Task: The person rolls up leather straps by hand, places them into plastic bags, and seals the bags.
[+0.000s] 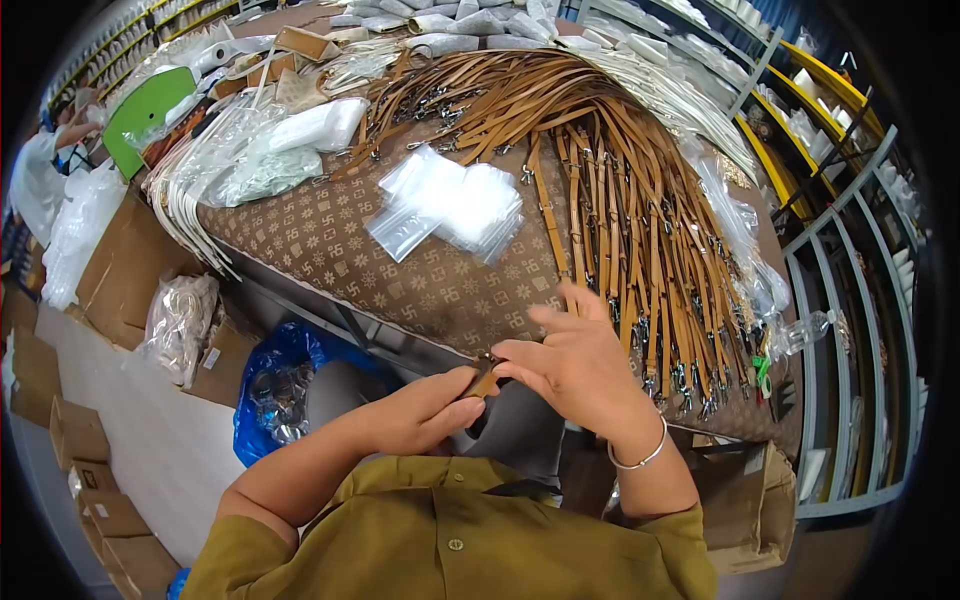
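Close to my body, my left hand [428,405] is closed around a brown leather strap [486,381], which looks folded or coiled, its lower part hanging dark below the fingers. My right hand [578,368], with a bangle on the wrist, pinches the upper end of this strap between thumb and index finger; its other fingers are raised. A small dark or metal bit shows at the pinch, too small to make out. Beyond my right hand lies a large heap of tan leather straps [640,200] with metal snap hooks at their ends. Clear plastic bags [450,200] lie ahead of my hands.
A patterned brown cloth [400,285] covers the table. White straps [180,205] and plastic packets [310,130] lie left, grey wrapped rolls [480,25] at the back. A blue-lined bin [262,400] stands lower left, metal racks [850,320] right. Another person [45,170] is far left.
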A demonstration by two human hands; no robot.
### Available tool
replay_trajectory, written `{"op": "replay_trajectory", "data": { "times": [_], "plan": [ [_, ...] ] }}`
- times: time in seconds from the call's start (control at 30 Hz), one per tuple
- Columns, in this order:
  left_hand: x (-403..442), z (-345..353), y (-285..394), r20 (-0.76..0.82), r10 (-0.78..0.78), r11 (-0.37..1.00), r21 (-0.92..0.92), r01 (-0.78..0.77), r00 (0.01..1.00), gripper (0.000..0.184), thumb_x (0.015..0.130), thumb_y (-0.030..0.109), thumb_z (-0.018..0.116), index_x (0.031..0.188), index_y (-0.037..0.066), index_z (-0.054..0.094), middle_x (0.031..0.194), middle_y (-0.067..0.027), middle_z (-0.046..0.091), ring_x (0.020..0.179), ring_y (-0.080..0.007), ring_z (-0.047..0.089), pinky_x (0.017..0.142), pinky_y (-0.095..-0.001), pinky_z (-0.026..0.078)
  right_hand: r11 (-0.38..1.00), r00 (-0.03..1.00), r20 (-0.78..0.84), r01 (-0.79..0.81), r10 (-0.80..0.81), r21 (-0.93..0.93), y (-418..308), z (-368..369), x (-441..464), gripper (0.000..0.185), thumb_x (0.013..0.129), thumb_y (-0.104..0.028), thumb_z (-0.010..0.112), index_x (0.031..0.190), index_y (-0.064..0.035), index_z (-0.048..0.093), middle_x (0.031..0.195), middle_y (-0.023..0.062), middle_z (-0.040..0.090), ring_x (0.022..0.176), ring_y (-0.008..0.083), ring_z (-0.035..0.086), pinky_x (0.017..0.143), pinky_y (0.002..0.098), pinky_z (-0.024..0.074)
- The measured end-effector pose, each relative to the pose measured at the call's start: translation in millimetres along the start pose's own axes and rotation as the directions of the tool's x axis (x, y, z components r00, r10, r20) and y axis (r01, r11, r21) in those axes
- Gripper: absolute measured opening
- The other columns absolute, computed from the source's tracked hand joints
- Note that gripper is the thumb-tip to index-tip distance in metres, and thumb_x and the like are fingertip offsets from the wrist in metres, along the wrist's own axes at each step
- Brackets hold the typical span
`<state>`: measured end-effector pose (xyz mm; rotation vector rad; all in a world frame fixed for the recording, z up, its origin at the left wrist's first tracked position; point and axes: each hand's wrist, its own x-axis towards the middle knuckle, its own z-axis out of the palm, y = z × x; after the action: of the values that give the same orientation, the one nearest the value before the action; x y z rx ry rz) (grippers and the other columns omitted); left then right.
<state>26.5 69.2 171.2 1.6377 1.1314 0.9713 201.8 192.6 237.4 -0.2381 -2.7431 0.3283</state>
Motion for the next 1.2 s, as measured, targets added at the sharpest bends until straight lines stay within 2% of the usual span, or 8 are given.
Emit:
{"op": "replay_trajectory", "data": {
  "times": [0.1,0.23,0.33,0.67,0.73,0.77,0.9,1.2],
  "plan": [
    [-7,-3,3,0.143,-0.158,0.865,-0.457,0.206,0.977,0.034,0.094,0.028,0.042,0.117,0.003,0.045,0.081,-0.0016,0.051,0.063,-0.0089,0.046,0.058,-0.0241,0.039,0.974,0.995,-0.094,0.009,-0.031,-0.228,-2,12,-6,0.023,0.079,-0.016,0.065,0.102,-0.0121,0.066,0.081,0.0127,0.061,0.09,0.0316,0.058,0.092,0.0385,0.0397],
    [-8,-5,4,0.201,-0.192,0.687,-0.672,0.277,0.961,0.03,0.095,0.028,0.044,0.114,0.005,0.047,0.091,-0.0012,0.051,0.079,-0.0074,0.048,0.07,-0.0216,0.04,0.955,0.966,-0.203,-0.096,0.157,0.28,1,70,-26,0.042,0.08,-0.019,0.066,0.119,-0.0082,0.056,0.098,0.0181,0.058,0.105,0.0353,0.052,0.101,0.0368,0.0322],
    [-3,0,-6,0.134,-0.198,0.594,-0.772,0.228,0.971,0.033,0.094,0.029,0.045,0.116,0.004,0.046,0.092,-0.0014,0.052,0.082,-0.0083,0.049,0.071,-0.0224,0.041,0.624,0.89,-0.235,-0.069,0.39,0.778,-14,100,-31,0.072,0.077,-0.027,0.07,0.133,0.001,0.035,0.113,0.0211,0.05,0.107,0.0379,0.048,0.097,0.0417,0.0345],
    [69,5,-65,-0.259,-0.192,0.357,-0.917,-0.179,0.947,0.034,0.092,0.021,0.049,0.12,0.001,0.045,0.112,-0.0108,0.053,0.106,-0.0204,0.051,0.094,-0.0319,0.039,0.905,0.934,-0.085,-0.31,0.348,0.292,57,86,19,0.099,0.065,-0.021,0.072,0.14,0.0024,0.012,0.121,0.0244,0.044,0.113,0.0377,0.044,0.097,0.0398,0.0346],
    [81,-8,-93,-0.56,0.12,0.98,-0.065,-0.188,0.82,0.034,0.088,0.013,0.052,0.119,0.0,0.046,0.119,-0.0147,0.049,0.113,-0.0257,0.047,0.099,-0.0354,0.035,0.953,0.955,-0.086,-0.272,0.284,0.134,86,98,18,0.098,0.064,-0.021,0.071,0.139,0.0029,0.013,0.122,0.0254,0.044,0.113,0.038,0.043,0.097,0.0399,0.035],
    [85,-16,-98,-0.544,0.352,0.882,0.465,-0.076,0.762,0.035,0.087,0.009,0.053,0.119,-0.001,0.047,0.123,-0.0166,0.047,0.116,-0.0284,0.045,0.101,-0.0372,0.033,0.958,0.964,-0.054,-0.253,0.261,0.133,96,107,15,0.097,0.065,-0.022,0.07,0.139,0.0037,0.014,0.122,0.0261,0.044,0.114,0.0386,0.043,0.097,0.0403,0.0351],
    [87,-38,-100,-0.105,0.349,0.743,0.636,-0.207,0.931,0.041,0.081,0.006,0.056,0.12,0.0,0.047,0.129,-0.0144,0.044,0.121,-0.0307,0.04,0.102,-0.0399,0.031,0.96,0.969,0.041,-0.245,0.242,0.138,107,114,14,0.093,0.067,-0.026,0.068,0.137,0.0063,0.017,0.123,0.0278,0.044,0.116,0.0401,0.042,0.098,0.0409,0.0351],
    [94,-60,-98,0.074,0.339,0.582,0.767,-0.271,0.938,0.039,0.078,0.01,0.061,0.115,0.003,0.052,0.128,-0.0132,0.045,0.12,-0.0316,0.041,0.102,-0.0418,0.032,0.849,0.844,-0.15,-0.526,0.515,-0.043,76,132,10,0.077,0.069,-0.032,0.068,0.125,0.0104,0.037,0.105,0.0252,0.054,0.101,0.0395,0.049,0.089,0.0436,0.0389]
  ]
}}
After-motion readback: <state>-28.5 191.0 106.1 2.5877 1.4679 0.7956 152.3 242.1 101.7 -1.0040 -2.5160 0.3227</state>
